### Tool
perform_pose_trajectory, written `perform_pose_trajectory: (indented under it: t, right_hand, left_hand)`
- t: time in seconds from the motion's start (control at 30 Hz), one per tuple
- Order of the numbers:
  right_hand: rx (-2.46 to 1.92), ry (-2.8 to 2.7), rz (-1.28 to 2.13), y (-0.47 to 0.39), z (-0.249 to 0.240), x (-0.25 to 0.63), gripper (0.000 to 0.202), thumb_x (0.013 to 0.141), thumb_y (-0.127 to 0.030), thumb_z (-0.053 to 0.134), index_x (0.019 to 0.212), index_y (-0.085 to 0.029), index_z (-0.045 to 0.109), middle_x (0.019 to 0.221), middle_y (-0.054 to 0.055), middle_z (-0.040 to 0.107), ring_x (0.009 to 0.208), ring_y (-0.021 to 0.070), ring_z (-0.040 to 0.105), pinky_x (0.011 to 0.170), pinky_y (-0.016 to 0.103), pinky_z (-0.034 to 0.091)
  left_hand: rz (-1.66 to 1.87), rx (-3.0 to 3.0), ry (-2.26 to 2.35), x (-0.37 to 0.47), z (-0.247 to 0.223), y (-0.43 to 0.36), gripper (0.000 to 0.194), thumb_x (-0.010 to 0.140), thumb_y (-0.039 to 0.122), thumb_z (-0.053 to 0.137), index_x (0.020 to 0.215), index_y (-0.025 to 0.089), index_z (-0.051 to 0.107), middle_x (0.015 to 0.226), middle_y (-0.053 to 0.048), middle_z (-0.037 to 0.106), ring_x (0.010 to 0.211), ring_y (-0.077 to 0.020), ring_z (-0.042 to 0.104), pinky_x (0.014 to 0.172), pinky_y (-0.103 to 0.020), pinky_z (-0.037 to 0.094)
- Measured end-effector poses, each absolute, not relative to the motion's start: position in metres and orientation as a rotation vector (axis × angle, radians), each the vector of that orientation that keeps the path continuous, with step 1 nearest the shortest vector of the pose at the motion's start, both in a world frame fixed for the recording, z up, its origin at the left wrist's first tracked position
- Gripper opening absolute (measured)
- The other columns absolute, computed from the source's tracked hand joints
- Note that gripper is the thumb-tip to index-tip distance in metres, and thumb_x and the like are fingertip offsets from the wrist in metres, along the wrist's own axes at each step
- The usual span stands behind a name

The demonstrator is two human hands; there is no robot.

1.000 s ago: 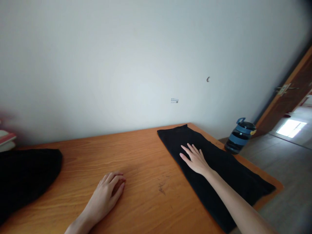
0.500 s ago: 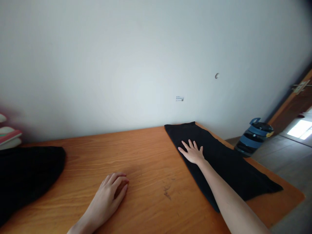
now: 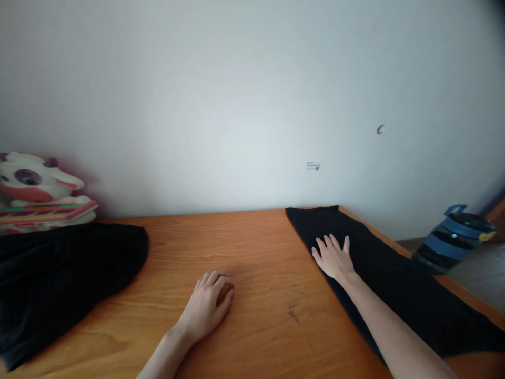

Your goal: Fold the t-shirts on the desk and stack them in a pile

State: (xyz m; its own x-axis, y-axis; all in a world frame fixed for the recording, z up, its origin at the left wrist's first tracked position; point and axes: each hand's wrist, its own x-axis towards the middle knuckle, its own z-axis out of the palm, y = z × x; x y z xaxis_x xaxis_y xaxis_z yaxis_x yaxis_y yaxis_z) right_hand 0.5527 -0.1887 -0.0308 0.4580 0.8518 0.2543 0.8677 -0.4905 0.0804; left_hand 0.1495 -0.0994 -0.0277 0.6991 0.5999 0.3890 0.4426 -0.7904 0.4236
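Note:
My right hand (image 3: 334,258) lies flat with fingers spread on a black garment (image 3: 379,268), laid out long and folded smooth along the table's right side. The exact kind of garment is not clear. Resting on the bare wood, my left hand (image 3: 209,302) is loosely curled, with a gap between thumb and fingers and nothing in it. A second black cloth (image 3: 67,268) lies rumpled at the left, cut off by the view's edge and apart from my left hand.
The wooden table (image 3: 252,252) meets a pale wall (image 3: 221,105) at its back edge. A cow-shaped toy with a keyboard (image 3: 43,195) stands at the back left. Near the right edge is a blue and black water bottle (image 3: 450,242).
The view has turned left, so more of the cow toy and the left cloth shows. My right hand's fingers have drawn slightly closer together on the garment; my left hand stays curled.

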Motion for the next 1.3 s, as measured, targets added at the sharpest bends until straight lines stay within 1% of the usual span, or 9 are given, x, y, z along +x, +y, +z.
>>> perform_pose_trajectory:
  t: [0.1,0.2,0.33,0.5,0.73,0.83,0.93,1.03,1.3]
  right_hand:
    - [-2.247,-1.664,-0.575,-0.176,-0.036,0.499,0.037,0.099,-0.030,0.042,0.122,-0.016,0.067,0.131,0.016,0.068,0.125,0.0311,0.059,0.119,0.057,0.022]
    - [-1.840,-1.691,-0.557,-0.157,-0.043,0.432,0.023,0.098,-0.032,0.048,0.108,-0.019,0.065,0.108,0.012,0.073,0.103,0.0270,0.066,0.096,0.042,0.043]
    - [-1.636,-1.651,-0.436,-0.136,-0.050,0.363,0.018,0.098,-0.037,0.047,0.091,-0.023,0.056,0.082,0.007,0.069,0.078,0.0244,0.065,0.073,0.035,0.043]
    - [-1.635,-1.707,0.057,-0.131,-0.055,0.344,0.040,0.096,-0.058,0.044,0.070,-0.028,0.045,0.052,-0.004,0.052,0.045,0.0171,0.048,0.051,0.029,0.029]
    - [-1.732,-1.341,0.463,-0.130,-0.051,0.374,0.056,0.082,-0.080,0.046,0.064,-0.027,0.055,0.057,0.003,0.064,0.060,0.0240,0.065,0.058,0.030,0.045]
    - [-1.746,-1.367,0.574,-0.126,-0.051,0.379,0.055,0.077,-0.080,0.051,0.068,-0.027,0.062,0.069,0.007,0.073,0.071,0.0287,0.071,0.061,0.032,0.049]
    - [-1.762,-1.388,0.587,-0.125,-0.054,0.377,0.057,0.076,-0.082,0.050,0.068,-0.027,0.063,0.073,0.008,0.075,0.075,0.0302,0.072,0.064,0.033,0.050]
    - [-1.772,-1.403,0.599,-0.126,-0.053,0.370,0.060,0.074,-0.084,0.047,0.066,-0.027,0.062,0.072,0.008,0.074,0.075,0.0302,0.072,0.065,0.033,0.050]
    - [-1.773,-1.432,0.604,-0.129,-0.043,0.367,0.058,0.078,-0.082,0.046,0.065,-0.026,0.060,0.066,0.007,0.071,0.070,0.0278,0.071,0.064,0.031,0.050]
  left_hand:
    - [0.811,2.518,0.872,0.150,-0.023,-0.103,0.013,0.094,0.023,0.054,0.097,0.024,0.066,0.109,-0.008,0.070,0.101,-0.0263,0.066,0.093,-0.045,0.053]
    - [0.922,2.325,0.917,0.149,-0.020,-0.103,0.012,0.094,0.025,0.054,0.097,0.023,0.066,0.101,-0.008,0.070,0.097,-0.0247,0.066,0.091,-0.042,0.053]
    - [1.068,1.892,1.019,0.149,-0.024,-0.097,0.016,0.094,0.033,0.056,0.098,0.020,0.064,0.094,-0.007,0.070,0.086,-0.0200,0.066,0.081,-0.033,0.054]
    - [1.171,1.528,1.079,0.150,-0.036,-0.092,0.018,0.092,0.035,0.061,0.099,0.018,0.063,0.093,-0.005,0.069,0.080,-0.0154,0.064,0.074,-0.027,0.051]
    - [1.216,1.718,1.423,0.099,0.011,-0.058,0.014,0.095,0.025,0.057,0.101,0.016,0.066,0.089,-0.006,0.072,0.078,-0.0146,0.067,0.070,-0.025,0.053]
    - [1.254,1.796,1.572,0.037,0.056,-0.030,0.014,0.091,0.023,0.061,0.102,0.018,0.068,0.098,-0.007,0.072,0.091,-0.0189,0.067,0.085,-0.032,0.054]
    - [1.288,1.880,1.766,-0.029,0.094,-0.009,0.017,0.082,0.025,0.072,0.099,0.022,0.072,0.129,-0.011,0.064,0.130,-0.0332,0.051,0.112,-0.052,0.038]
    - [1.187,1.912,2.046,-0.076,0.110,0.001,0.048,0.072,0.037,0.083,0.117,0.026,0.072,0.147,-0.012,0.055,0.145,-0.0438,0.033,0.118,-0.063,0.022]
    - [1.325,1.556,2.131,-0.109,0.110,0.014,0.025,0.081,0.048,0.073,0.087,0.024,0.079,0.100,-0.009,0.078,0.114,-0.0389,0.065,0.104,-0.053,0.044]
